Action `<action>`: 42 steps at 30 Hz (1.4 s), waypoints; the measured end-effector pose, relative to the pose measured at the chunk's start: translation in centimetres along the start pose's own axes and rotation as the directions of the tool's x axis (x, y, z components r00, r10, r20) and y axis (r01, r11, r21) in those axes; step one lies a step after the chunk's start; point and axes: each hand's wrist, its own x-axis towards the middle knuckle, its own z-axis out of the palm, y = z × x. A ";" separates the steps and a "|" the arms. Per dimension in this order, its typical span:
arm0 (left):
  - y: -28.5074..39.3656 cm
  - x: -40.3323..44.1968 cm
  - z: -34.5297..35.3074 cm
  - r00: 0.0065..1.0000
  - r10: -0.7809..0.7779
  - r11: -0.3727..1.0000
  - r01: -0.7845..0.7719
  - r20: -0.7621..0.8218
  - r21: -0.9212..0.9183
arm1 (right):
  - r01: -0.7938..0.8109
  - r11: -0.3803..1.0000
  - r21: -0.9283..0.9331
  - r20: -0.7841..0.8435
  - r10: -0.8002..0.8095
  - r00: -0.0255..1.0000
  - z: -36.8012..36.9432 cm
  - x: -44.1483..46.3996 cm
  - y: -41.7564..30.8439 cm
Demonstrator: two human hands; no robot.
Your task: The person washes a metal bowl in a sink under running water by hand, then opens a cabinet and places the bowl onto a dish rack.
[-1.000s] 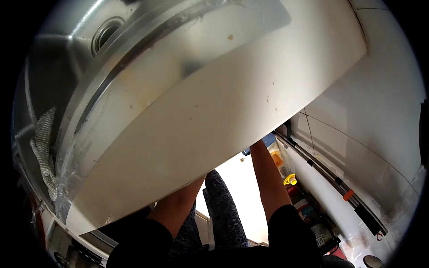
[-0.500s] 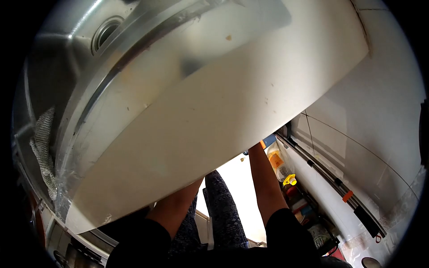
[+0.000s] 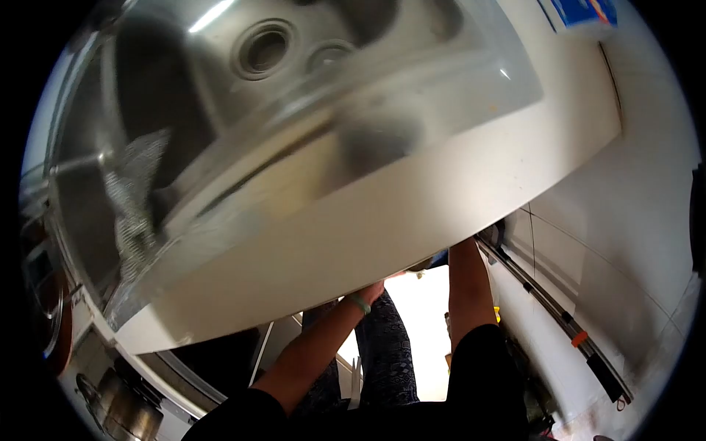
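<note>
Below the front edge of the pale countertop (image 3: pixel 323 257), both of my forearms reach down and forward. My left hand (image 3: pixel 373 290) shows only in part, with a green band at the wrist; its fingers are hidden by the counter edge. Near it, under the edge, is a small brownish thing that I cannot make out. My right hand is out of sight beneath the counter, and just its forearm shows beside something dark blue (image 3: pixel 440 259). What either hand holds, if anything, is hidden.
A steel sink (image 3: pixel 202 81) with a drain lies beyond the counter edge, a mesh cloth (image 3: pixel 132 206) over its divider. Long poles (image 3: pixel 548 301) lean along the tiled wall at right. A metal pot (image 3: pixel 129 411) stands lower left, and a blue packet (image 3: pixel 581 11) lies at the top right.
The view has shifted, so more of the sink and the blue packet show. My left wrist and part of that hand have come out from under the counter edge. The right forearm appears farther right.
</note>
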 end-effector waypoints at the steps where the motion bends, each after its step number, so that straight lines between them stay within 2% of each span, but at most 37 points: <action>1: 3.6 -3.9 4.7 0.994 -0.019 0.988 0.035 -0.104 0.148 | -0.028 0.999 0.038 -0.017 0.029 0.999 -0.2 0.0 -0.2; 2: 5.3 -6.2 6.1 0.985 -0.132 0.977 0.148 -0.107 0.156 | -0.058 0.995 0.085 -0.030 0.061 0.998 -0.4 0.0 -0.6; 4: 6.0 -9.8 5.6 0.974 -0.203 0.964 0.217 -0.104 0.152 | -0.129 0.973 0.193 -0.054 0.142 0.988 -0.3 0.1 -1.3; 5: 7.5 -12.1 7.0 0.989 -0.115 0.979 0.128 -0.090 0.159 | -0.170 0.953 0.252 -0.058 0.191 0.980 -0.1 0.2 -1.7; 11: 14.5 -22.6 8.3 0.992 -0.122 0.965 0.112 0.028 0.236 | -0.342 0.767 0.543 -0.032 0.425 0.904 -0.2 1.5 -4.1; 14: 16.9 -27.4 9.5 0.986 0.001 0.971 -0.040 0.166 0.235 | -0.354 0.682 0.640 -0.019 0.475 0.880 -1.7 0.7 -5.5; 17: 19.2 -32.1 11.3 0.971 0.119 0.979 -0.149 0.209 0.136 | -0.288 0.604 0.743 -0.034 0.465 0.885 -4.6 -2.8 -8.0; 18: 19.9 -33.8 12.0 0.966 0.158 0.983 -0.173 0.206 0.055 | -0.236 0.494 0.837 -0.038 0.484 0.874 -5.4 -4.3 -9.3; 19: 20.9 -35.4 12.9 0.958 0.185 0.978 -0.202 0.219 0.059 | -0.103 0.431 0.897 -0.108 0.437 0.893 -6.0 -6.0 -10.1; 20: 21.9 -37.1 13.8 0.963 0.215 0.975 -0.220 0.160 0.012 | 0.029 0.353 0.935 -0.180 0.401 0.898 -6.2 -7.9 -11.6; 21: 22.8 -39.0 14.4 0.967 0.237 0.971 -0.234 0.098 -0.037 | 0.158 0.241 0.958 -0.254 0.446 0.858 -6.8 -11.3 -16.9; 22: 23.3 -40.3 14.1 0.967 0.246 0.960 -0.234 0.064 -0.155 | 0.147 0.440 0.886 -0.295 0.289 0.911 -7.8 -13.8 -18.4; 23: 24.5 -41.3 14.2 0.937 0.343 0.932 -0.333 0.060 -0.142 | 0.196 0.493 0.848 -0.326 0.194 0.925 -8.4 -16.8 -22.7; 25: 27.7 -44.1 14.9 0.900 0.435 0.894 -0.431 0.011 -0.122 | 0.218 0.480 0.850 -0.225 -0.043 0.973 -10.0 -23.6 -33.5; 26: 29.1 -44.7 14.5 0.859 0.512 0.853 -0.507 0.008 -0.123 | 0.141 0.454 0.880 -0.068 -0.174 0.982 -10.4 -25.2 -38.0; 27: 30.5 -44.8 14.1 0.812 0.583 0.806 -0.578 0.004 -0.124 | 0.058 0.443 0.894 0.088 -0.303 0.949 -10.4 -26.2 -42.1; 28: 32.1 -45.0 14.2 0.784 0.621 0.773 -0.617 -0.026 -0.144 | 0.091 0.486 0.869 0.155 -0.443 0.883 -9.7 -26.5 -46.1; 30: 35.6 -44.6 13.6 0.750 0.656 0.726 -0.657 -0.084 -0.204 | 0.301 0.622 0.723 0.283 -0.664 0.692 -7.8 -26.2 -54.9; 31: 37.2 -43.7 12.8 0.748 0.654 0.711 -0.658 -0.110 -0.248 | 0.297 0.648 0.701 0.400 -0.702 0.589 -7.2 -25.9 -59.3; 32: 38.8 -42.8 12.2 0.745 0.658 0.703 -0.661 -0.114 -0.261 | 0.354 0.689 0.632 0.420 -0.689 0.591 -5.0 -25.1 -62.7; 33: 40.3 -41.6 11.8 0.740 0.645 0.695 -0.671 -0.190 -0.257 | 0.633 0.584 0.507 0.309 -0.809 0.499 -2.0 -22.9 -65.3; 34: 41.3 -40.6 11.3 0.735 0.624 0.692 -0.677 -0.265 -0.251 | 0.773 0.547 0.322 0.289 -0.834 0.470 -0.4 -22.1 -68.2; 35: 42.2 -39.5 10.7 0.735 0.625 0.690 -0.678 -0.263 -0.254 | 0.869 0.479 0.123 0.271 -0.859 0.435 1.1 -21.5 -70.5; 37: 45.7 -37.8 10.2 0.743 0.615 0.722 -0.665 -0.266 -0.189 | 0.898 0.395 -0.191 0.184 -0.885 0.428 4.0 -20.1 -73.9; 39: 47.8 -36.9 9.8 0.746 0.616 0.725 -0.662 -0.251 -0.190 | 0.888 0.381 -0.257 0.198 -0.879 0.434 5.8 -18.3 -75.2; 41: 50.0 -35.4 8.2 0.750 0.618 0.747 -0.654 -0.235 -0.123 | 0.824 0.292 -0.485 0.355 -0.796 0.491 7.9 -16.2 -74.8; 42: 50.9 -34.3 6.8 0.755 0.626 0.752 -0.651 -0.197 -0.102 | 0.801 0.341 -0.492 0.408 -0.722 0.558 7.4 -17.3 -75.4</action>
